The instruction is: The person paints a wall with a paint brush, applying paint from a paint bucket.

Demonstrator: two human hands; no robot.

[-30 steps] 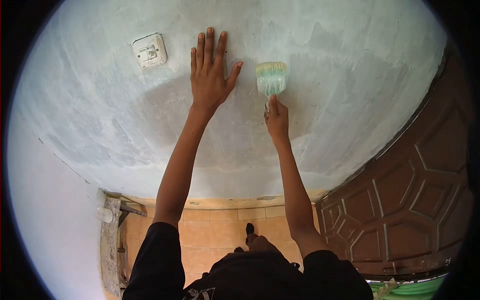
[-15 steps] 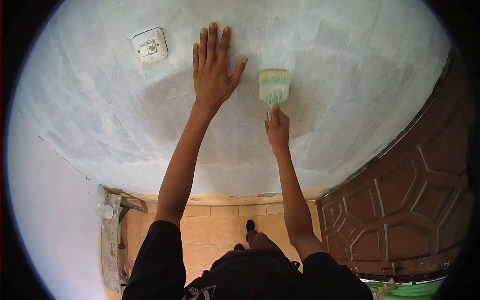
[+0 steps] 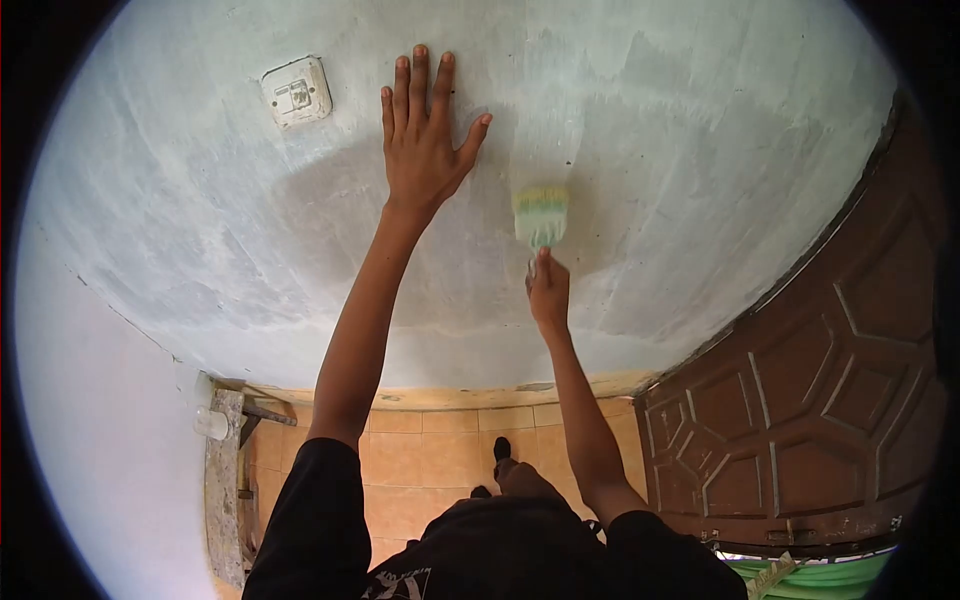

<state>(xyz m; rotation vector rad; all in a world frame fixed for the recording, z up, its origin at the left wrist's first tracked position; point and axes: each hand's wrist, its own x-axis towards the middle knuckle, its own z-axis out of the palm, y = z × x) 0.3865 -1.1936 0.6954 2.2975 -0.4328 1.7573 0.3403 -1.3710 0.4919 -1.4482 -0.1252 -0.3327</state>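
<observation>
My left hand (image 3: 424,160) lies flat on the pale, streaky wall (image 3: 420,290), its fingers spread and pointing up. To its right and lower down, my right hand (image 3: 549,288) is closed round the handle of a wide paintbrush (image 3: 541,215). The brush points upward, with yellowish bristle tips and whitish-green paint smeared over its head. It looks slightly blurred, and its bristles appear to be against the wall. A paint-marked light switch (image 3: 297,92) is set in the wall, left of my left hand.
A brown panelled door (image 3: 800,400) stands on the right. At lower left is a worn wooden bench (image 3: 222,480) with a whitish translucent container (image 3: 210,423) on it. Orange tiles (image 3: 450,446) cover the floor around my feet. Green fabric (image 3: 830,578) shows at bottom right.
My right hand and the paintbrush have moved down the wall and very slightly left. My left hand stays flat in about the same place.
</observation>
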